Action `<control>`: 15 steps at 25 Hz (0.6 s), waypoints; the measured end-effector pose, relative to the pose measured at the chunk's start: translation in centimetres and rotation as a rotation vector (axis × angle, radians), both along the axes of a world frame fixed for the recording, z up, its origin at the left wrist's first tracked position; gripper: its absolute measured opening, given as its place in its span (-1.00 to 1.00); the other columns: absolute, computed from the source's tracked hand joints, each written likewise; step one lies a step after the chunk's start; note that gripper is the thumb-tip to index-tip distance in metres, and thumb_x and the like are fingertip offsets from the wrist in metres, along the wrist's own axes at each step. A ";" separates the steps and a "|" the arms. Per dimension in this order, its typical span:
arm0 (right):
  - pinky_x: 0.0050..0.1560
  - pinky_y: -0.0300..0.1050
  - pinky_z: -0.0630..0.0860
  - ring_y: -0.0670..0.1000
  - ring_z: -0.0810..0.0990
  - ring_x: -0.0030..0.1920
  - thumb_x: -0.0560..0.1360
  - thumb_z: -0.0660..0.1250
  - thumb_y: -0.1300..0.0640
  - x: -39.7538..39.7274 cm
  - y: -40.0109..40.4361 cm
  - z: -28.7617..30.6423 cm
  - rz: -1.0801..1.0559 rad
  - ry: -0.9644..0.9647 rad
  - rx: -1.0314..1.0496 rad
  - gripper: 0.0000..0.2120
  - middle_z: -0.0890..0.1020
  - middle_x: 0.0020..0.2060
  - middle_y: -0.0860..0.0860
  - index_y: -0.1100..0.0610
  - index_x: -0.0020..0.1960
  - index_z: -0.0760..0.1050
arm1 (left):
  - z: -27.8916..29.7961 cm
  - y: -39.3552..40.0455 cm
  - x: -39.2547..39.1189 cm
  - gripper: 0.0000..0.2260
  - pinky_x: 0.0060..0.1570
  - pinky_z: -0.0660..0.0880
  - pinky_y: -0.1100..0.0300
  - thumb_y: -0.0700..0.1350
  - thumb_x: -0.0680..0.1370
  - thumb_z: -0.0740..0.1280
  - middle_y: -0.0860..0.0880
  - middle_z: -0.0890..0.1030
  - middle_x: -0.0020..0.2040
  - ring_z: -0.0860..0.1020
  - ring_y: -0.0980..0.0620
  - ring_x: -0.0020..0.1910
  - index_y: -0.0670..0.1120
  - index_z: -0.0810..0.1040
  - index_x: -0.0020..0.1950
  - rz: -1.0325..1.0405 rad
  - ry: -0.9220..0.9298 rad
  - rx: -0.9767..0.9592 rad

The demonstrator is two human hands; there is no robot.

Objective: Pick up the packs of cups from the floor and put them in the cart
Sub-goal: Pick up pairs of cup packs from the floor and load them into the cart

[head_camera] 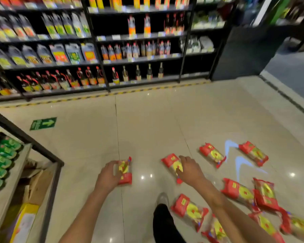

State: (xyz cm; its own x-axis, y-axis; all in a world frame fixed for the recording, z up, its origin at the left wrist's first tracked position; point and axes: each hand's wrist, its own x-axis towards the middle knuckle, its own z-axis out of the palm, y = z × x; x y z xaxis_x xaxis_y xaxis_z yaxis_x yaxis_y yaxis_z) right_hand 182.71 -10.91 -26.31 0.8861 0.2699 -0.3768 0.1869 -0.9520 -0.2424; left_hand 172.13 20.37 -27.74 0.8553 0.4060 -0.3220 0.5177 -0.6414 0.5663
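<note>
Head view is smeared with motion, so pack labels can't be read, and the cart (42, 153) at nine o'clock is cut off by the frame edge. The left hand (109, 174) has its fingers curled round one pack (125, 171), its near side hidden by the palm. The right hand (189, 170) grips a second pack (172, 163) from above, fingers draped over its middle. Other packs (212, 155) lie scattered on the floor (156, 120) from two to five o'clock, some cropped at the lower right edge.
</note>
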 end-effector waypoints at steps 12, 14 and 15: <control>0.33 0.13 0.43 0.27 0.55 0.30 0.57 0.36 0.04 26.1 1.9 -35.8 -0.310 0.396 0.051 -0.46 0.55 0.34 0.24 0.20 0.48 0.36 | -36.7 3.5 22.3 -0.42 0.34 0.36 0.05 -0.09 0.60 0.40 -0.23 0.29 0.54 0.38 -0.13 0.43 -0.10 0.23 0.55 0.248 0.520 -0.372; 0.39 0.13 0.39 0.26 0.49 0.38 0.58 0.38 -0.01 27.5 1.7 -44.2 -0.364 0.419 0.042 -0.39 0.51 0.40 0.24 0.20 0.53 0.31 | -45.4 4.3 21.9 -0.25 0.50 0.19 0.00 0.03 0.58 0.41 -0.17 0.14 0.62 0.18 -0.14 0.57 -0.10 0.07 0.64 0.190 0.649 -0.374; 0.40 0.10 0.38 0.25 0.47 0.41 0.57 0.40 -0.03 28.1 1.6 -49.0 -0.396 0.429 0.041 -0.36 0.48 0.43 0.22 0.19 0.55 0.29 | -49.9 4.7 21.9 -0.21 0.51 0.20 -0.02 0.10 0.54 0.45 -0.15 0.21 0.61 0.22 -0.17 0.56 -0.07 0.13 0.63 0.205 0.660 -0.373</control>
State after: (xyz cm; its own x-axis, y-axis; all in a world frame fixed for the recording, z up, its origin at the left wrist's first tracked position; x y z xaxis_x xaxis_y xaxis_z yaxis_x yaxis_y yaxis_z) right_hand 210.78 -9.31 -75.36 0.6927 -0.0287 -0.7206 -0.3046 -0.9174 -0.2562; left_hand 193.99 25.10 -77.66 0.3590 0.3003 -0.8837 0.9096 -0.3249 0.2591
